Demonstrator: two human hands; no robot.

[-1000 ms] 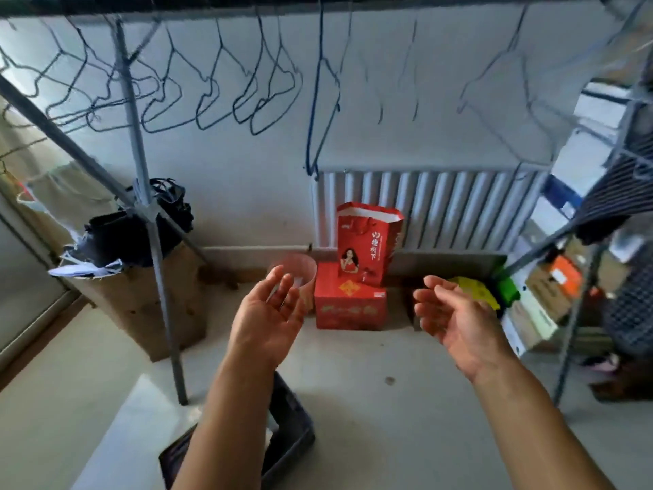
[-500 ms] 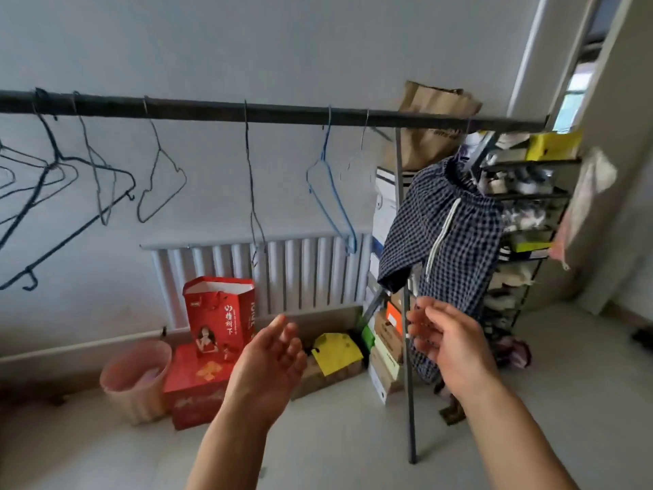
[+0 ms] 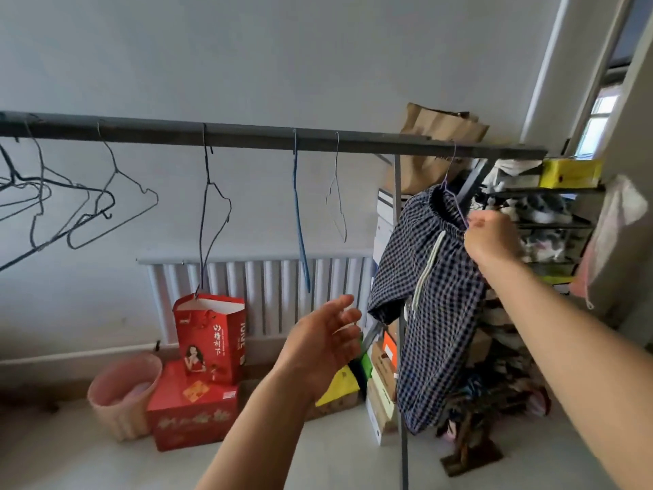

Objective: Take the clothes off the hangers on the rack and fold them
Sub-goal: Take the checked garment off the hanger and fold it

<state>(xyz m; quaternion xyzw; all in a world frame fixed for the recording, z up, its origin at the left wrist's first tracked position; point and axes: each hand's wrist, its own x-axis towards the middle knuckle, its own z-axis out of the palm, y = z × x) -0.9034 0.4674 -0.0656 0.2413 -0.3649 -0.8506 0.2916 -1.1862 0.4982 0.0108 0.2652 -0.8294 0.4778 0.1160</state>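
Note:
Dark blue checked shorts [image 3: 434,298] with a white drawstring hang on a thin wire hanger [image 3: 450,171] at the right end of the grey rack bar [image 3: 247,134]. My right hand [image 3: 489,238] is raised to the waistband and closed on it, at the hanger's lower wire. My left hand [image 3: 325,343] is open, palm up, lower and to the left of the shorts, not touching them. Several bare wire hangers [image 3: 106,203] hang along the rest of the bar.
The rack's upright post [image 3: 401,348] stands just left of the shorts. Behind it are stacked boxes [image 3: 383,380] and a cluttered shelf unit [image 3: 551,221]. A red gift bag [image 3: 212,337] on a red box, a pink bin [image 3: 122,394] and a radiator [image 3: 268,295] line the wall.
The view has swung up and to the right, from the floor to the rack's right end. My right hand rose and closed on the shorts' waistband; my left hand stayed open.

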